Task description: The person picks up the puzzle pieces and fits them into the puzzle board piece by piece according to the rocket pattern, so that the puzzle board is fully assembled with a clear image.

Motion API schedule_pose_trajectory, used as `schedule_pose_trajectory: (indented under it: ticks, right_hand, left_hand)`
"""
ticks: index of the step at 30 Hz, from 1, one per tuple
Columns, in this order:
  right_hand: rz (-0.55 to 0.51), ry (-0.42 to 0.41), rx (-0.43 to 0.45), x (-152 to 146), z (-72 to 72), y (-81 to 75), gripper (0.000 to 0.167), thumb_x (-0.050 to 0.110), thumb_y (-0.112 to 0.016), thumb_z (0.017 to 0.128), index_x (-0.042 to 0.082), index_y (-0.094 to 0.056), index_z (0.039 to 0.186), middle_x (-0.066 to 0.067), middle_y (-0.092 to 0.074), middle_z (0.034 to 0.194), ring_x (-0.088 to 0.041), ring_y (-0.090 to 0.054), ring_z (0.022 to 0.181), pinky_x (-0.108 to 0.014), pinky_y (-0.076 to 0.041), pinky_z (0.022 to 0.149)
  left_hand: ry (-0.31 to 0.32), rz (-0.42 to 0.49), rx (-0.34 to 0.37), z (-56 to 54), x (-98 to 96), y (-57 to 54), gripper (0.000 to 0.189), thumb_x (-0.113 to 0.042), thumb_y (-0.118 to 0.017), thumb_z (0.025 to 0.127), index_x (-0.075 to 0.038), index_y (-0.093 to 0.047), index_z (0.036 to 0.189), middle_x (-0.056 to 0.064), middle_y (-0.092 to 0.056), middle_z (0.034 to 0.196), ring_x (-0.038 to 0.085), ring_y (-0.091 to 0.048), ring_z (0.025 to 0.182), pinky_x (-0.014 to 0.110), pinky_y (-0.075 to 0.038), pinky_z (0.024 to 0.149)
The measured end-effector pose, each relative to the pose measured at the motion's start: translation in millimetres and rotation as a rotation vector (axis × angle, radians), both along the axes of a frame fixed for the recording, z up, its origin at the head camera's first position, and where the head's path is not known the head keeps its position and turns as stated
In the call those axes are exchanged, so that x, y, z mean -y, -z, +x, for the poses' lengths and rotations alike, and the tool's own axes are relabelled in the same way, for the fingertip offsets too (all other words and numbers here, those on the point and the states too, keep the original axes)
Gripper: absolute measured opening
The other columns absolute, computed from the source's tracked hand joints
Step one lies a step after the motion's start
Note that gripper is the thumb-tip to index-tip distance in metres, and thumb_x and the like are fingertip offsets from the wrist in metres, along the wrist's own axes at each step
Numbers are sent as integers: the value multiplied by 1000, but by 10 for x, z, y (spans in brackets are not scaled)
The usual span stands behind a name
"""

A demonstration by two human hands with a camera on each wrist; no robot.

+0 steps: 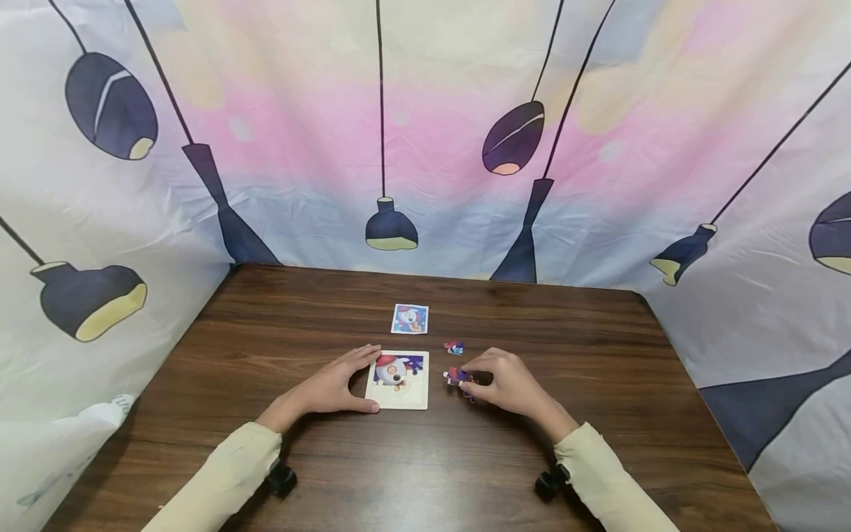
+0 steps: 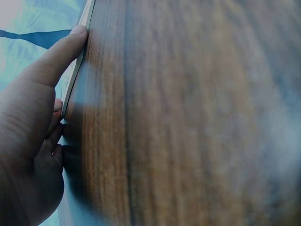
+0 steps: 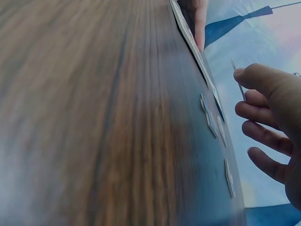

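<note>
A square jigsaw puzzle board (image 1: 412,395) lies flat, its upper part filled with a white cartoon animal in a red hat and its lower part pale and bare. My left hand (image 1: 330,383) holds the board's left side, thumb at the near corner and fingers at the far one. To the right of the board, my right hand (image 1: 508,380) pinches a thin puzzle piece (image 3: 239,84) between thumb and index finger, raised off the table in the right wrist view. Loose puzzle pieces (image 3: 209,117) lie beneath that hand, partly hidden by it in the head view.
Beyond the board lies a small printed picture card (image 1: 410,319) of the same cartoon animal. Another loose puzzle piece cluster (image 1: 455,347) is on the brown wooden table (image 1: 292,310), farther back on the right. A curtain with printed lamps (image 1: 439,133) borders the table's back and sides.
</note>
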State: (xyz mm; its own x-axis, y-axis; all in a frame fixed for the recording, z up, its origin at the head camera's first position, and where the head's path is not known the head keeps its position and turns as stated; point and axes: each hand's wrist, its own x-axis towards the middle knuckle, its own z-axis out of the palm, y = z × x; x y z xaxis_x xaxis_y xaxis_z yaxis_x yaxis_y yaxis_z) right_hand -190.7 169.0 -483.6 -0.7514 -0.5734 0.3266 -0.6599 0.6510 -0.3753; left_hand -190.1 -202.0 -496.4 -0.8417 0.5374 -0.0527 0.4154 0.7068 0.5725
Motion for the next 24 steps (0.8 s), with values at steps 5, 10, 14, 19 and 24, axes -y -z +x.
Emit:
schedule_pose_trajectory:
  ticks: [5,10,14,19,24]
  right_hand:
    - [0,-11,13,126,-36,-29,26,34,-79,90,17,-81,109,6,-77,104,-10,-66,100,-35,-57,83]
    - [25,-30,16,259,-56,-46,26,35,-79,90,18,-81,110,7,-77,104,-9,-65,99,-34,-57,82]
    - [50,-45,-3,359,-76,-31,26,36,-77,91,18,-81,111,7,-77,105,-10,-66,99,-33,-56,82]
    - [74,-58,-17,468,-104,-2,27,35,-77,92,17,-81,110,5,-78,105,-13,-68,102,-35,-56,89]
    - [99,-57,-7,551,-121,11,26,35,-78,91,16,-81,109,4,-77,105,-14,-69,105,-37,-56,93]
  left_hand:
    - [1,1,-7,-21,0,-36,108,-66,-80,77,-13,-36,160,8,-28,167,36,-22,155,62,-27,119]
    - [3,-8,-7,-20,8,-39,109,-67,-79,77,-13,-35,160,8,-28,168,35,-22,155,61,-27,119]
    - [1,-5,-4,-16,9,-26,110,-69,-78,77,-13,-35,161,7,-27,168,35,-22,155,61,-27,119]
    - [3,-5,-9,-16,7,-2,110,-69,-78,77,-13,-35,161,8,-27,168,35,-22,155,62,-27,119]
    - [5,1,-2,-8,1,2,109,-68,-79,77,-13,-34,161,8,-26,168,36,-21,155,62,-26,119]
